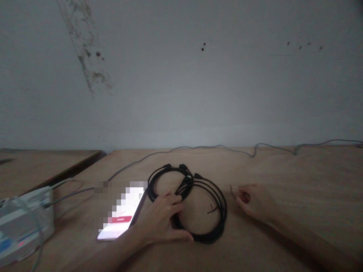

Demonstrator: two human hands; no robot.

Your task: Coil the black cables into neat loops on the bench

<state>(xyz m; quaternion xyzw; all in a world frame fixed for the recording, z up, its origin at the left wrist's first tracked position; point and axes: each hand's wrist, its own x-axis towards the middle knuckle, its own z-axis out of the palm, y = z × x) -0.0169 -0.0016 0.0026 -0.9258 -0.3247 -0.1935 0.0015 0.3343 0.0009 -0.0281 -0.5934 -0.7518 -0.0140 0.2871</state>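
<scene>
Two coils of black cable lie on the wooden table, overlapping at the middle. The nearer cable coil [222,215] has a short twist tie [212,209] round its right side, its ends sticking inward. Behind and to the left is the other cable coil [151,183], with dark plugs at its top. My left hand [163,217] grips the left side of the nearer coil, fingers bent over it and thumb along its front edge. To the right of the coils, my right hand [253,202] is closed in a pinch on a thin black twist tie [231,191], one end poking up.
A phone with a lit screen [119,226] lies left of my left hand, partly pixelated. At the far left sits a white power strip [47,211] with cords plugged in. A thin grey cord [153,153] runs along the table's back by the wall [227,94].
</scene>
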